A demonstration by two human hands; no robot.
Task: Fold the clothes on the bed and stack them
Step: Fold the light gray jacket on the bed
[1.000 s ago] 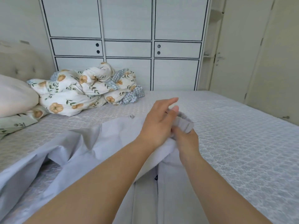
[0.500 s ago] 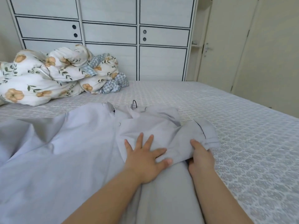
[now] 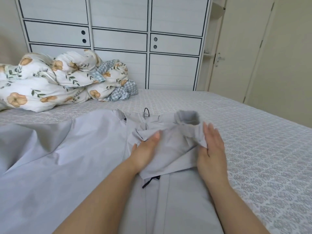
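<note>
A light grey jacket (image 3: 70, 157) lies spread across the bed (image 3: 253, 149), its zipper running toward me. One sleeve (image 3: 172, 149) is folded in over the chest, and its ribbed cuff (image 3: 187, 118) stands up at the far end. My left hand (image 3: 145, 151) holds the left edge of that sleeve, thumb on top and the other fingers hidden under the cloth. My right hand (image 3: 211, 146) is edge-on against the sleeve's right side with straight fingers; cloth drapes over its thumb. A black cord (image 3: 150, 180) pokes out below the sleeve.
A crumpled floral duvet (image 3: 55, 81) with a blue checked lining is heaped at the far left of the bed. White wardrobe doors (image 3: 118, 39) stand behind the bed, and a cream door (image 3: 236, 48) at the right. Patterned grey bedspread shows to the right of the jacket.
The sleeve, first held up in both hands, was laid on the jacket's chest. My left hand went from flat on it to holding its left edge; my right hand opened against its right side.
</note>
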